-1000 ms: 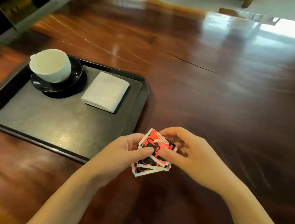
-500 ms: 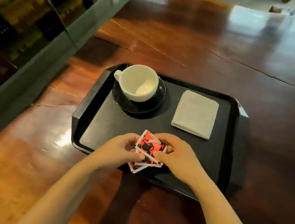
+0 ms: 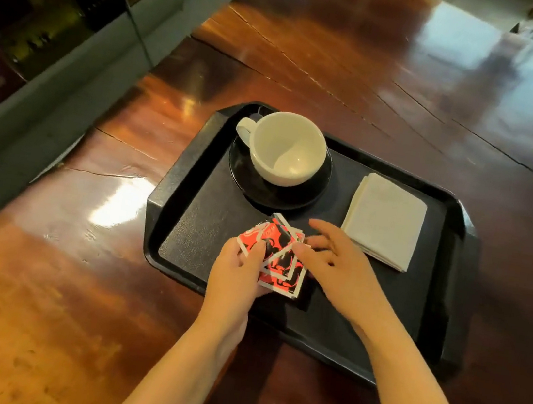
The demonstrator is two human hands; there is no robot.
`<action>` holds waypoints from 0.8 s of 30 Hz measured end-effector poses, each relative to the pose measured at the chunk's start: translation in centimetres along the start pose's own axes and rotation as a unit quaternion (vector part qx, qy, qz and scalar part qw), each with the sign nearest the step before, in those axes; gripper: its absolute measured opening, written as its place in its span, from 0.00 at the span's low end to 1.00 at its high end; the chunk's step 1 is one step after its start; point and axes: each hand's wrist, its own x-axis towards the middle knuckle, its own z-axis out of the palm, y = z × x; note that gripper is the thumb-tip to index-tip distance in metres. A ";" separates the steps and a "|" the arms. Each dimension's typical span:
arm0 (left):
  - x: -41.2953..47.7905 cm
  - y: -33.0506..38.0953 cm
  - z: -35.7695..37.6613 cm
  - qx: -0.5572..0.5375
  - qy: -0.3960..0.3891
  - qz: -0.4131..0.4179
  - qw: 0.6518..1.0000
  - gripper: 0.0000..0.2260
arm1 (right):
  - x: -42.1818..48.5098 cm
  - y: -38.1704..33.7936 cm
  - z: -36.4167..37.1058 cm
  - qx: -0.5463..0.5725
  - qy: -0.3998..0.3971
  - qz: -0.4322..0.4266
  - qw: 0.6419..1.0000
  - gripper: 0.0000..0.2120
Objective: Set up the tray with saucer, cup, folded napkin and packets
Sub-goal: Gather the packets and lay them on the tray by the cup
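**Packets held over the tray**

Head view: a black tray on a wooden table holds a white cup on a dark saucer, with a folded napkin beside them. The left hand grips a fanned stack of red packets above the tray's bare near area, probably to set them down. The right hand, fingers spread, touches the stack's edge.

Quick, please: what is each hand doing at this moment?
Left hand: closed on the red packets, over the tray.
Right hand: fingers spread open, thumb touching the packets, not clearly gripping.
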 end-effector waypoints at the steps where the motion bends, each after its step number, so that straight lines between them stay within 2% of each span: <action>1: -0.2 0.0 0.2 -0.017 0.011 0.000 1.000 0.10 | -0.5 0.2 0.5 0.041 -0.003 0.020 0.999 0.16; 2: -0.4 0.0 0.5 -0.031 0.020 -0.003 0.999 0.10 | -0.9 0.3 0.9 0.066 0.001 0.031 0.997 0.12; 5: -1.0 -0.3 1.1 -0.047 0.037 -0.010 0.998 0.08 | -1.3 0.4 1.7 0.101 0.040 0.056 0.993 0.10; 9: -1.0 -0.4 0.7 0.009 0.043 0.026 0.999 0.05 | -1.3 0.5 1.4 0.130 0.037 0.085 0.987 0.10; 11: -0.9 -0.2 0.1 0.021 0.040 0.045 0.998 0.05 | -1.3 0.6 1.1 0.135 0.022 0.079 0.987 0.09; 14: -0.5 0.1 -0.8 0.049 0.024 0.055 0.997 0.12 | -1.3 0.7 0.8 0.136 0.001 0.060 0.989 0.09; 16: -0.5 0.4 -1.0 0.072 0.007 0.061 0.996 0.08 | -1.3 0.8 0.7 0.143 -0.006 0.047 0.989 0.09; 19: -0.3 0.3 -1.0 0.088 0.020 0.068 0.994 0.03 | -1.4 1.0 0.6 0.152 -0.003 0.029 0.988 0.10; 24: -0.1 -0.6 -0.6 0.102 0.074 0.079 0.989 0.03 | -1.4 1.3 1.4 0.135 0.007 0.032 0.990 0.10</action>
